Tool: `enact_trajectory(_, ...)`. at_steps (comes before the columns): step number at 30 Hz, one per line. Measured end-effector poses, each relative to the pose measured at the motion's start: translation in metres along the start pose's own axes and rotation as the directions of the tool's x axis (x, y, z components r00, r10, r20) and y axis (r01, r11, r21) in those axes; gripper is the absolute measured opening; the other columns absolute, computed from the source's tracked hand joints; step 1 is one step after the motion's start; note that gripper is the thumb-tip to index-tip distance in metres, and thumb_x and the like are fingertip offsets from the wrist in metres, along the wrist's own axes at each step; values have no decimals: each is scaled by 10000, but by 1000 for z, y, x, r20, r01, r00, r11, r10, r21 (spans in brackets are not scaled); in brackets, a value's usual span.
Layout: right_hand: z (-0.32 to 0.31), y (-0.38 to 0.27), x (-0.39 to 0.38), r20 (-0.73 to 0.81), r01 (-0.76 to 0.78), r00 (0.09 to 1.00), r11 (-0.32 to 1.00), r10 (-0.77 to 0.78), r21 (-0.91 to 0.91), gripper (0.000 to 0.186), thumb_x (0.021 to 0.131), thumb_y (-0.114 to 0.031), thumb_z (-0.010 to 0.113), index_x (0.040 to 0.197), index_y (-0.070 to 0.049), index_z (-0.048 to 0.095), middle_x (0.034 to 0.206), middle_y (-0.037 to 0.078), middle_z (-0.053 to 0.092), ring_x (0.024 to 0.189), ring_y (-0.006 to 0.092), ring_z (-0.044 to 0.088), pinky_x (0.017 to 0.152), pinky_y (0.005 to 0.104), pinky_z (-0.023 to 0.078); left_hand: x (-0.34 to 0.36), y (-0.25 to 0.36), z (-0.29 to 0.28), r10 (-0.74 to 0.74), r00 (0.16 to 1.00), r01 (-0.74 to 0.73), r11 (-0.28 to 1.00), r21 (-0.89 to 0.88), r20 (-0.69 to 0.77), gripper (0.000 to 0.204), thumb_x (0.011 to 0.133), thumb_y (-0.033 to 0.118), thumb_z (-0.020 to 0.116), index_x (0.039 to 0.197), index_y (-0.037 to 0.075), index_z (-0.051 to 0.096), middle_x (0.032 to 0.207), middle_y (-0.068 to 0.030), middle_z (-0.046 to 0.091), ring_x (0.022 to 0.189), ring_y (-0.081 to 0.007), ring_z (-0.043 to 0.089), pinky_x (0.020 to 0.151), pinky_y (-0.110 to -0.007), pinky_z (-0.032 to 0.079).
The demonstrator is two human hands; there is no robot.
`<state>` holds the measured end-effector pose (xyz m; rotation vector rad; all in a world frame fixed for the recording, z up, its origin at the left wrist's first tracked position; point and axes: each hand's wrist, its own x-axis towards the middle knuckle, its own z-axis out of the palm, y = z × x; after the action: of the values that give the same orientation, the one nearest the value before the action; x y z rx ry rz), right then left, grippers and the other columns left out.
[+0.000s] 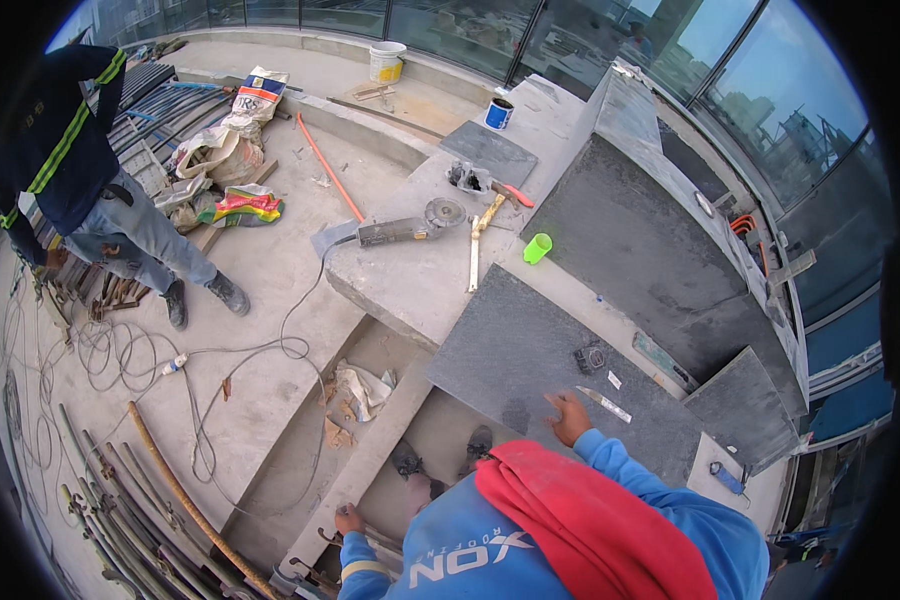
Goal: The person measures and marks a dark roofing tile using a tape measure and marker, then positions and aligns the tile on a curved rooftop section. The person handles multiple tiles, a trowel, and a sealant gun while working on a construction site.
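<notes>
My right hand [567,418] rests over a large dark grey slab [510,330], fingers stretched out beside a damp dark patch, apparently holding nothing. Just past its fingertips lies a flat, narrow, pale-handled blade [605,404]. A small dark square object [590,359] and a white scrap [614,379] also lie on the slab. Low on the left, my left hand [348,519] is curled at a concrete ledge [370,440]; what it grips, if anything, I cannot make out. A red cloth [590,510] hangs over my blue shirt, covering part of my right upper arm.
An angle grinder [410,231], a yellow-and-white hammer-like tool [480,240] and a green cup [537,248] stand beyond the slab. A sunken gap [300,440] and loose cables [205,400] lie left. Another person [100,180] stands back left. Dark panels [650,250] rise at right.
</notes>
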<state>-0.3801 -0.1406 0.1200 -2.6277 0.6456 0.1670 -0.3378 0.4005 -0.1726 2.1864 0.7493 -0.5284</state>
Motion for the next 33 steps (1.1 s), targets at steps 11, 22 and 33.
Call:
enact_trajectory(11, 36, 17, -32, 40, -82, 996, 976, 76, 204, 431, 830, -26, 553, 1250, -34, 651, 1055, 262, 678, 984, 420, 659, 885, 477, 524, 29, 21, 6, -85, 970, 140, 961, -238, 229, 342, 949, 282, 576, 998, -49, 642, 750, -149, 675, 555, -254, 626, 465, -415, 482)
enact_trajectory(22, 67, 34, -105, 71, -363, 931, 898, 357, 250, 432, 853, -191, 627, 1254, -31, 643, 1176, 247, 663, 1118, 419, 620, 959, 493, 493, 90, 121, -5, 61, 898, -71, 997, 6, 436, 330, 1002, 302, 551, 1021, -21, 615, 842, -147, 682, 712, -285, 680, 557, -437, 515)
enact_trajectory(33, 65, 48, -194, -67, -523, 823, 799, 564, 296, 334, 842, -200, 672, 1112, -5, 661, 995, 239, 684, 984, 428, 653, 870, 506, 513, 77, 238, 71, 183, 668, -441, 878, 185, 721, 330, 1007, 295, 542, 1031, -27, 616, 878, -153, 682, 778, -296, 679, 629, -438, 521)
